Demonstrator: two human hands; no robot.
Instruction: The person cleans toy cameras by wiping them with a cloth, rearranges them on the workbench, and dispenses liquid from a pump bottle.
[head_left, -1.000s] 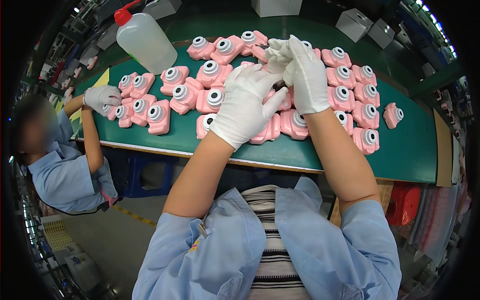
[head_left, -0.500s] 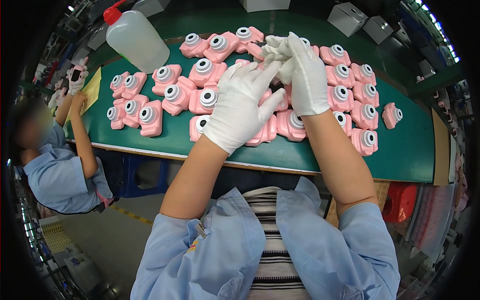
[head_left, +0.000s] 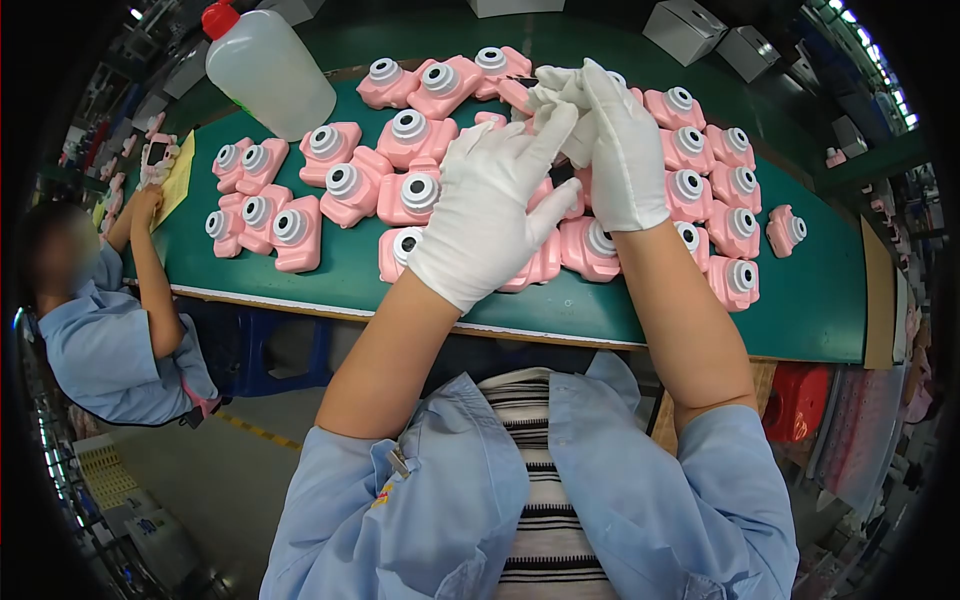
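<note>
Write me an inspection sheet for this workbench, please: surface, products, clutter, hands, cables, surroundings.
Surface: green tabletop, pale front edge.
Job's things: many pink toy cameras, loosely grouped, white lens rings showing; one lies apart at right.
Clutter: translucent bottle with red cap; yellow sheet.
Grippers: human, white-gloved; left hand and right hand close together, grip unclear.
Cables: nothing seen.
Surroundings: co-worker at left; white boxes beyond; red stool at right.

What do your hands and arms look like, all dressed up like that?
My left hand and right hand wear plain white cloth gloves that cover the fingers and end at the wrists. My loose, light blue cloth sleeves are short, leaving my forearms bare. I see no watch or bracelet.
</note>
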